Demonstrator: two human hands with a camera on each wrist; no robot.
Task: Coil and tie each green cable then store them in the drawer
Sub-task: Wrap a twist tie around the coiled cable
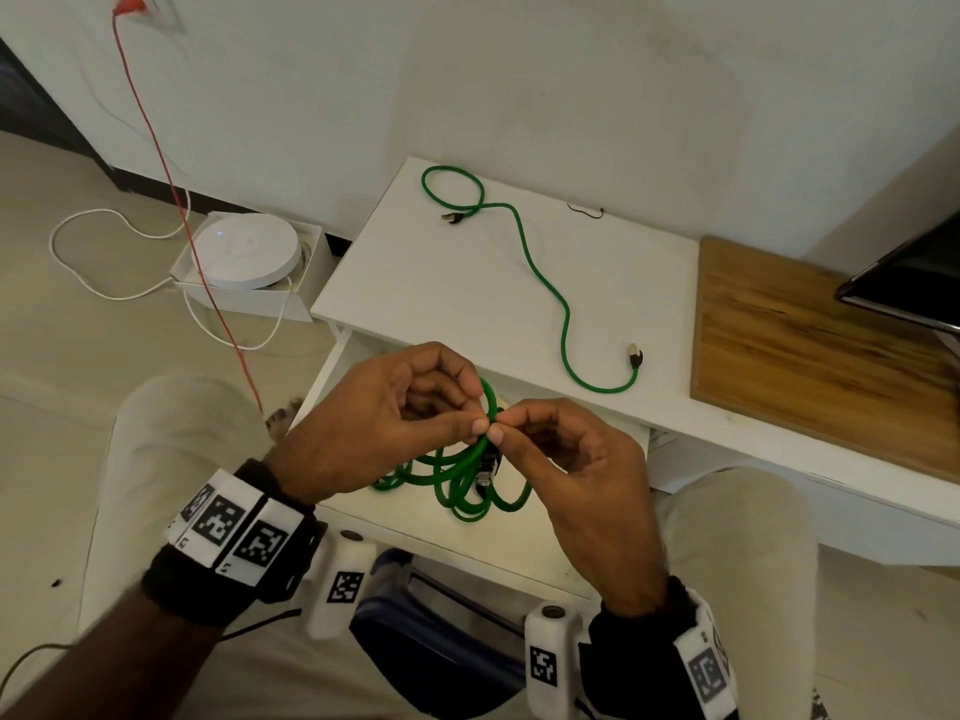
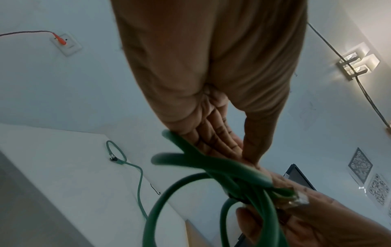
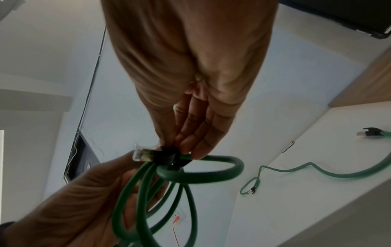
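Observation:
A coiled green cable (image 1: 457, 478) hangs in several loops over the open white drawer (image 1: 519, 550). My left hand (image 1: 475, 407) pinches the top of the bundle (image 2: 211, 165) between thumb and fingers. My right hand (image 1: 503, 424) meets it from the right and pinches the same spot, where a clear plug with a black boot (image 3: 143, 155) sticks out of the loops (image 3: 201, 173). A second green cable (image 1: 545, 272) lies uncoiled on the white table top, both plugs free. A thin black tie (image 1: 584, 210) lies near the wall behind it.
A wooden board (image 1: 810, 356) adjoins the white table top (image 1: 415, 272) on the right, with a dark screen (image 1: 909, 283) beyond it. On the floor to the left stands a white box with a round device (image 1: 247, 252); a red cord (image 1: 171, 179) hangs past it. My knees flank the drawer.

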